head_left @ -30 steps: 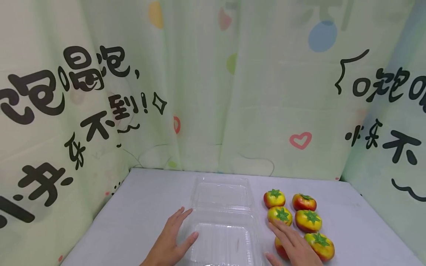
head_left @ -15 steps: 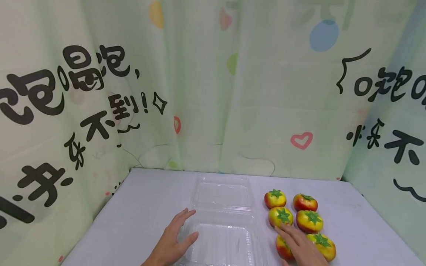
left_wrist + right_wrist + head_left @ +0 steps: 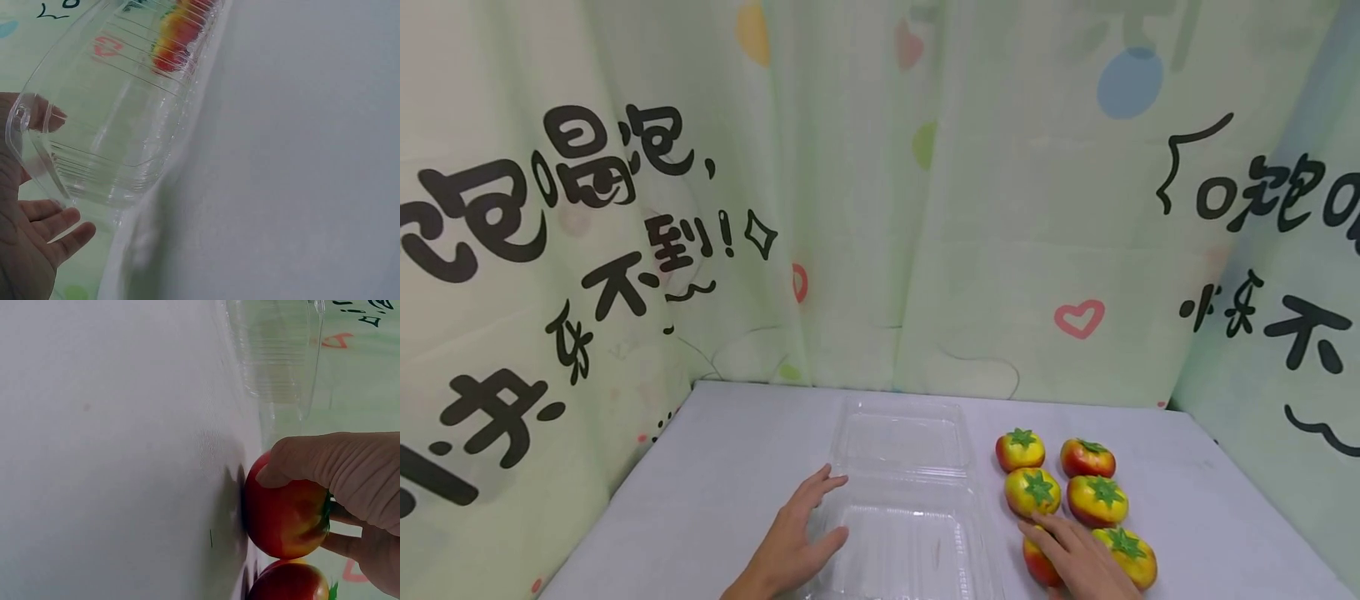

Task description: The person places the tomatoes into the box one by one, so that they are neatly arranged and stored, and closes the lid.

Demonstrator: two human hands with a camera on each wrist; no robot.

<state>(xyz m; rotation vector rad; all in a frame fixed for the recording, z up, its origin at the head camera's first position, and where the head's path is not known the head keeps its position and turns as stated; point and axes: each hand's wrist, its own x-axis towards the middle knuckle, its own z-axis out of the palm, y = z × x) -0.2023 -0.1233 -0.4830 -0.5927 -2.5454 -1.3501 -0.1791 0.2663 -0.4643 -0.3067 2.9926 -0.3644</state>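
Observation:
A clear plastic clamshell box (image 3: pixel 898 542) lies unfolded on the table, its lid (image 3: pixel 902 437) toward the back. My left hand (image 3: pixel 790 537) is at the box's left edge, fingers spread and thumb apart; whether it touches the rim is hard to tell. Right of the box, several red-yellow persimmons with green leafy tops stand in two columns. My right hand (image 3: pixel 1078 558) grips the nearest persimmon (image 3: pixel 1037 560) of the left column, partly covering it. In the right wrist view the thumb presses this persimmon's side (image 3: pixel 281 515), with fingers behind; it appears to rest on the table.
Another persimmon (image 3: pixel 1033 492) sits just behind the gripped one, and one more (image 3: pixel 1126 557) is close on its right. White cloth covers the table (image 3: pixel 715 467). A pale green printed curtain (image 3: pixel 985 250) encloses the back and sides.
My right hand has moved slightly right and settled onto the nearest left-column persimmon, thumb dropping to its side. The left hand has barely shifted at the box edge.

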